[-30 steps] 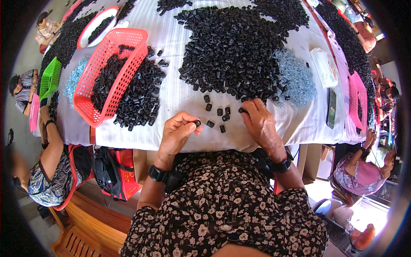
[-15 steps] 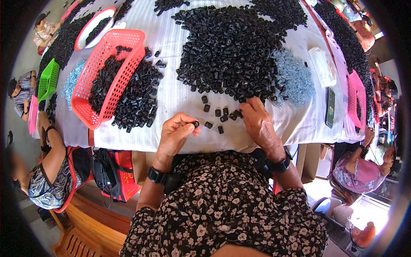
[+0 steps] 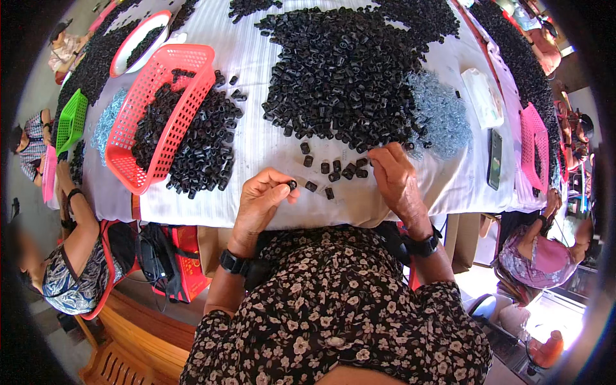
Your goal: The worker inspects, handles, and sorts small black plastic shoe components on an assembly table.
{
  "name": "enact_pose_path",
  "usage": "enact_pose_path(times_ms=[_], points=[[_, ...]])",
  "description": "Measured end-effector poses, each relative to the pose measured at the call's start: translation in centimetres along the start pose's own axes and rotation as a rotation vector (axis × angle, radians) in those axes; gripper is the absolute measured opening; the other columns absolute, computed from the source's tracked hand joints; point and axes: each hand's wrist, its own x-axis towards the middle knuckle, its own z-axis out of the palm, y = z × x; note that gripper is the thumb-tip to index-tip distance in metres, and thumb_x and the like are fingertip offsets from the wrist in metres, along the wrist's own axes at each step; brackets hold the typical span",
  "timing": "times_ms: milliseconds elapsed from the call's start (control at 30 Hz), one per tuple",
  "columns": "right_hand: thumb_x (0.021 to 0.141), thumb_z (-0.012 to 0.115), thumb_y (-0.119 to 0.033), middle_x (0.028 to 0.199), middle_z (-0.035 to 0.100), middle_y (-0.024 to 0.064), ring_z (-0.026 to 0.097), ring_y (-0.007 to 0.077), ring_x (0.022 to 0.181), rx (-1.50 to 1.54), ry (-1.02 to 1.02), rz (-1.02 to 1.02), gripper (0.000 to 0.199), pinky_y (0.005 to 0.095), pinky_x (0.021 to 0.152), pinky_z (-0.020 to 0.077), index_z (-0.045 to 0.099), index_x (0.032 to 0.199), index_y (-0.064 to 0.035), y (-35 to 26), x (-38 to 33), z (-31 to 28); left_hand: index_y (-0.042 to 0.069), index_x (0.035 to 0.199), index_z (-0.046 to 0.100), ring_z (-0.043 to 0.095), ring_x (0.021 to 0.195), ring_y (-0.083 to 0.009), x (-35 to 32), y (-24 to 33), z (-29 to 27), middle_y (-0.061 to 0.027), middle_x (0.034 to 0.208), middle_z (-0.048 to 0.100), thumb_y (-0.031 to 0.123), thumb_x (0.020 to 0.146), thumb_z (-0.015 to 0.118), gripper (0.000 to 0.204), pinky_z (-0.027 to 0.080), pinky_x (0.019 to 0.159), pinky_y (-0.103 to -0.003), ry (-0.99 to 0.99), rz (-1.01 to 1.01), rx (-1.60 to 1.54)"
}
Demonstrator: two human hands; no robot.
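Between thumb and fingertips, my left hand (image 3: 262,200) pinches a small black plastic piece (image 3: 292,185), apart from the cloth. My right hand (image 3: 398,183) has its fingertips drawn together at the front edge of a large heap of black plastic pieces (image 3: 340,77); whatever they hold is hidden. Several loose black pieces (image 3: 348,172) lie on the white cloth (image 3: 256,144) between the hands. Touching the heap's right side is a mound of tiny shiny bluish-silver pieces (image 3: 443,115), too small to make out singly.
A red plastic basket (image 3: 128,144) stands tilted at left, with black pieces inside and beside it. A phone (image 3: 494,159) and a white packet (image 3: 482,99) lie at right. A pink basket (image 3: 534,151) stands beyond them. Other people sit along both sides.
My right hand has shifted slightly right, uncovering loose black pieces near its fingertips. A few of those pieces now sit differently. My left hand keeps its pinch almost in place.
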Motion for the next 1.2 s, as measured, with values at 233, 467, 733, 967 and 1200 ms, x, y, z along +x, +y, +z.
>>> enact_pose_path(times_ms=[233,467,733,967,1200], points=[[0.068,0.055,0.006,0.085,0.052,0.0107,0.056,0.0280,0.081,-0.127,-0.072,-0.178,0.028,0.0364,0.070,0.0490,0.058,0.094,-0.0028,-0.3,2.5,2.1,-0.002,0.098,0.058,0.061,0.076,-0.0149,0.0,0.0,0.0,-0.0110,0.087,0.065,0.010,0.087,0.061,0.016,0.049,0.072,-0.027,0.010,0.003,-0.005],[0.069,0.055,0.002,0.083,0.051,0.0098,0.055,0.0275,0.081,-0.246,-0.084,-0.216,0.027,0.0368,0.073,0.0476,0.055,0.095,-0.0027,-0.5,3.1,2.7,-0.001,0.098,0.058,0.061,0.079,-0.0147,-0.1,0.1,0.1,-0.0100,0.088,0.065,0.008,0.088,0.059,0.014,0.049,0.072,-0.027,0.009,-0.017,-0.012],[0.070,0.054,0.000,0.080,0.050,0.0103,0.055,0.0266,0.078,-0.348,-0.091,-0.216,0.016,0.0365,0.068,0.0472,0.051,0.085,-0.0048,-0.7,3.1,3.8,-0.001,0.097,0.058,0.061,0.080,-0.0149,0.1,0.0,0.1,-0.0097,0.089,0.065,0.007,0.088,0.059,0.013,0.049,0.072,-0.027,0.007,-0.025,-0.015],[0.069,0.056,0.000,0.078,0.047,0.0105,0.054,0.0269,0.073,-0.305,-0.056,-0.208,0.015,0.0371,0.065,0.0471,0.049,0.081,-0.0048,-0.8,2.8,3.6,-0.001,0.099,0.058,0.061,0.081,-0.0150,0.1,0.0,0.0,-0.0096,0.090,0.065,0.008,0.088,0.059,0.014,0.049,0.073,-0.027,-0.017,-0.021,0.026],[0.068,0.055,0.004,0.080,0.048,0.0128,0.054,0.0289,0.075,-0.255,-0.012,-0.169,0.020,0.0375,0.063,0.0472,0.050,0.087,-0.0012,-0.5,2.6,3.7,0.000,0.100,0.058,0.062,0.080,-0.0145,-0.1,-0.5,0.1,-0.0096,0.090,0.065,0.009,0.089,0.059,0.015,0.050,0.073,-0.026,-0.010,-0.037,-0.011]])
